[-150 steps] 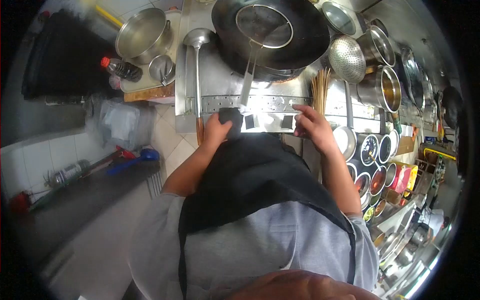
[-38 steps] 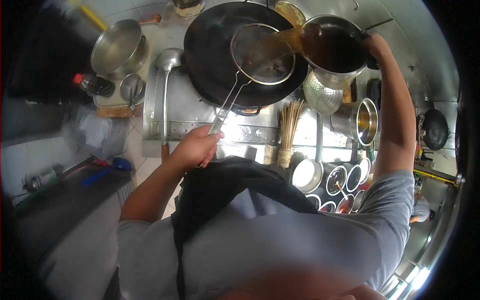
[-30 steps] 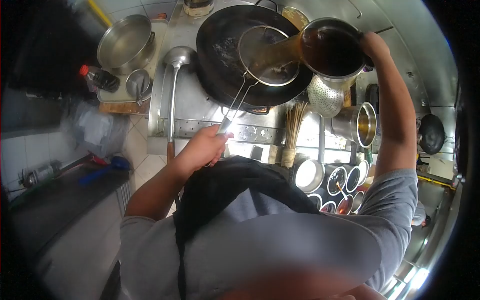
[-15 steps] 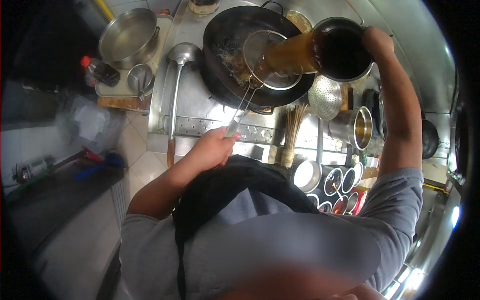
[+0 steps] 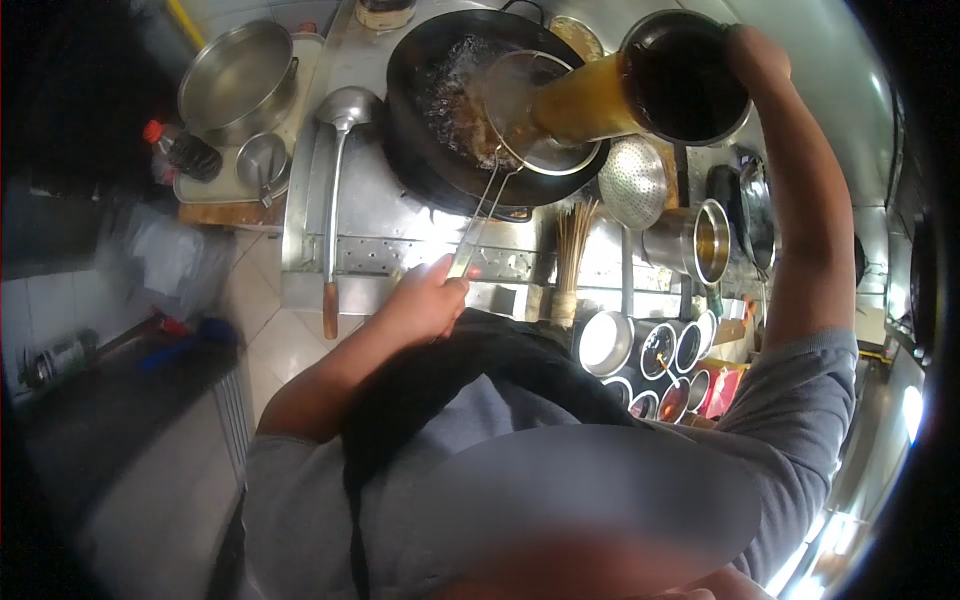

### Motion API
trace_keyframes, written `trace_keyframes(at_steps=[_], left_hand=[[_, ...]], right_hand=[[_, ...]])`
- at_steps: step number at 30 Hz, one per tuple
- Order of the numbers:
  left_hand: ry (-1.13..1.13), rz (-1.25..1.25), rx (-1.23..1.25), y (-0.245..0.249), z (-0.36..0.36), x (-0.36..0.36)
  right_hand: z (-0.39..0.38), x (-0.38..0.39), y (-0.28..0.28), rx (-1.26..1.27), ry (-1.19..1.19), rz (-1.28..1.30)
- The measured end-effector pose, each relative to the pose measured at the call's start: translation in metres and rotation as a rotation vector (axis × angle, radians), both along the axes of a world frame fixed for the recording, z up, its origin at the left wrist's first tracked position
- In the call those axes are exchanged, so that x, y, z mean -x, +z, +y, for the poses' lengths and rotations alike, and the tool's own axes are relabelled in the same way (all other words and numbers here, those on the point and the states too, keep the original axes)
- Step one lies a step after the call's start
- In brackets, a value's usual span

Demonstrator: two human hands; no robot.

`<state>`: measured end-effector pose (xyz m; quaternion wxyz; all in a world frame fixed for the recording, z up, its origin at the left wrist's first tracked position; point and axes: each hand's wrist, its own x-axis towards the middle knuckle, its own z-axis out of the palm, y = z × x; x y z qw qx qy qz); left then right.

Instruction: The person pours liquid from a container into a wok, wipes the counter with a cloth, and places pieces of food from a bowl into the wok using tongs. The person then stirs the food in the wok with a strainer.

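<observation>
two hands share a pour: the left hand (image 5: 430,303) has its fingers curled tight round the handle of a wire strainer (image 5: 515,85), and the right hand (image 5: 757,60) has its fingers clenched at the right edge of a metal pot (image 5: 690,28), the exact hold there partly hidden. brown liquid (image 5: 588,100) runs from the pot onto the strainer, over a black wok (image 5: 412,80) on the steel worktop (image 5: 370,195); straining looks to be the step in hand, and the next move seems to call for a steady tilt, hoop under the stream. the strainer sits over the wok's right part, hoop pointing forward, long axis slanting slightly rightward; the pot's mouth tips left.
</observation>
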<state>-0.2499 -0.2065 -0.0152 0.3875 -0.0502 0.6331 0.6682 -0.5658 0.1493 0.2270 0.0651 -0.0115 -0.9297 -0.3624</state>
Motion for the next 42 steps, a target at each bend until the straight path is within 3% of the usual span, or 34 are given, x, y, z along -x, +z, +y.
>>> trace_keyframes(at_steps=[4,6,9,12,18,21,24,27,30,36,40,42], left_hand=[[-0.009,0.031,0.038,0.002,0.002,-0.004],[-0.01,0.036,0.025,-0.002,0.003,-0.008],[-0.009,0.022,0.015,0.0,0.004,-0.008],[0.012,0.0,-0.004,0.003,0.005,-0.011],[0.045,0.022,-0.051,0.006,0.007,-0.014],[0.037,0.057,-0.031,0.005,0.007,-0.014],[0.046,0.064,-0.019,0.002,0.008,-0.015],[0.053,0.054,-0.023,0.003,0.009,-0.014],[0.077,0.037,-0.022,0.008,0.011,-0.014],[0.119,0.02,-0.002,0.011,0.013,-0.018],[0.106,0.009,0.028,0.01,0.015,-0.018],[0.106,0.007,0.005,0.002,0.016,-0.019]], right_hand=[[-0.014,-0.003,0.003,-0.022,0.008,0.023],[-0.046,-0.018,0.006,-0.066,-0.236,0.009],[0.218,0.145,-0.024,-0.116,0.397,0.032],[-0.044,-0.009,0.004,-0.262,-0.155,-0.017],[-0.046,-0.003,0.003,-0.164,-0.091,0.093],[0.177,0.154,-0.016,-0.022,0.444,0.099],[-0.067,-0.007,0.008,-0.183,-0.084,0.03],[0.12,0.151,-0.034,-0.173,0.342,0.189],[-0.076,0.001,-0.003,-0.117,-0.07,0.124],[-0.047,0.014,-0.021,0.007,0.005,0.15],[-0.025,0.007,-0.034,-0.031,-0.085,0.064],[-0.002,0.0,-0.036,0.23,-0.242,0.073]])
